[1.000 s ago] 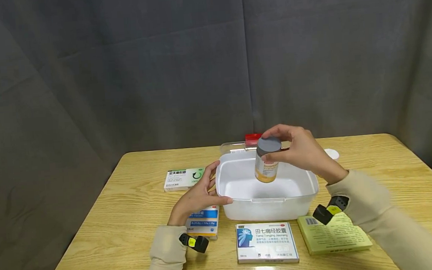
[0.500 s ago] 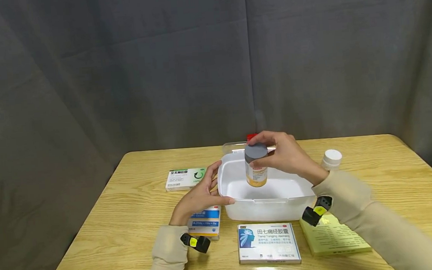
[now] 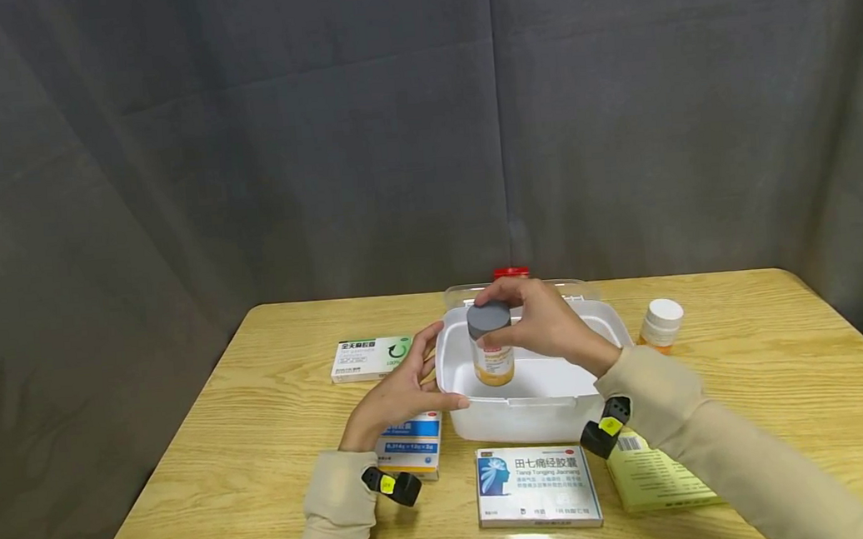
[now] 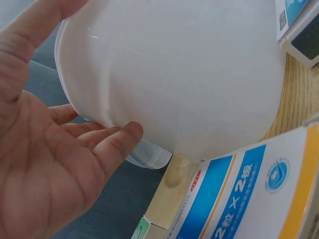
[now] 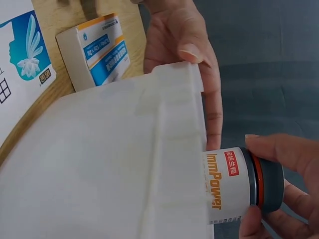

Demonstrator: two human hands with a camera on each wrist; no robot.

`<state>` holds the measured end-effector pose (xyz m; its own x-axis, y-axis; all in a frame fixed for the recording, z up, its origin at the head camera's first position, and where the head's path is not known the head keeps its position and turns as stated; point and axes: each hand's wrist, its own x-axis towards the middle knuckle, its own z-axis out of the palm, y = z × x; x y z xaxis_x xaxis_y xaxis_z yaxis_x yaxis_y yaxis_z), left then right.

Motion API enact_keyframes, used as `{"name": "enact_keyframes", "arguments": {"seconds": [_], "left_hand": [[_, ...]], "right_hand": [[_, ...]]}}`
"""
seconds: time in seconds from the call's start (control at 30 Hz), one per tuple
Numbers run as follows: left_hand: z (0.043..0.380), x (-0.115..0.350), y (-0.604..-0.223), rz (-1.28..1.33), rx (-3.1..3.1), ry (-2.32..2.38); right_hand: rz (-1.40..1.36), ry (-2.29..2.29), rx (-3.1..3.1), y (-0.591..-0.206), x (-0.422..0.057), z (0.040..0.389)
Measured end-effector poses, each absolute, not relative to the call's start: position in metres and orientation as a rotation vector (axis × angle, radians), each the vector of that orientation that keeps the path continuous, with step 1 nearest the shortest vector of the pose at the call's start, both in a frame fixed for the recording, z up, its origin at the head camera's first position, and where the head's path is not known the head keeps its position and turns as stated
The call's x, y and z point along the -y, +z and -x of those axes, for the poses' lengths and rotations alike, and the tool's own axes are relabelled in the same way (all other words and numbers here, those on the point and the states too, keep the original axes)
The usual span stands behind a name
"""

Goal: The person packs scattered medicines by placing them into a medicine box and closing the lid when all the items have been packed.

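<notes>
My right hand (image 3: 543,318) pinches a pill bottle (image 3: 494,359) by its grey lid, fingers and thumb on opposite sides. The bottle has a white and orange label and stands nearly upright inside the left part of a white plastic box (image 3: 547,420). In the right wrist view, the near wall of the box hides the lower part of the bottle (image 5: 227,184). My left hand (image 3: 398,395) holds the left end of the box, thumb over the front rim and fingers along the outer side. In the left wrist view, the fingertips of the left hand (image 4: 60,149) touch the wall.
A white-capped bottle (image 3: 662,324) stands right of the box, and a red-lidded container (image 3: 511,273) behind it. Medicine boxes lie around: a green-white one (image 3: 366,359), a blue-white one (image 3: 411,448), a white one (image 3: 539,487) in front, a yellow-green one (image 3: 656,475).
My right hand has carried the pill bottle left and lower, into the left part of the plastic box. The left hand keeps its hold on the box.
</notes>
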<state>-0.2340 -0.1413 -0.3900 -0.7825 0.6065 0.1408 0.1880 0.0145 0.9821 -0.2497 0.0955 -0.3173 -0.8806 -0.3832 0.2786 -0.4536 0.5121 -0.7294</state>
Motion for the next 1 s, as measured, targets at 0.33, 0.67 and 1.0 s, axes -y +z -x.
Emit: {"name": "enact_keyframes", "arguments": {"seconds": [0.33,0.67,1.0], "left_hand": [[0.235,0.142,-0.392,-0.799,-1.994,1.817],[0.235,0.141,-0.39,-0.776,-2.049,1.777],[0.234,0.141,-0.39,-0.765,-2.01,1.798]], "right_hand": [[-0.739,1.343,2.652,-0.328,-0.086,0.255],[-0.741,1.324,2.674,-0.334,-0.081,0.257],[-0.742,1.253,2.727,-0.337,-0.073,0.26]]}}
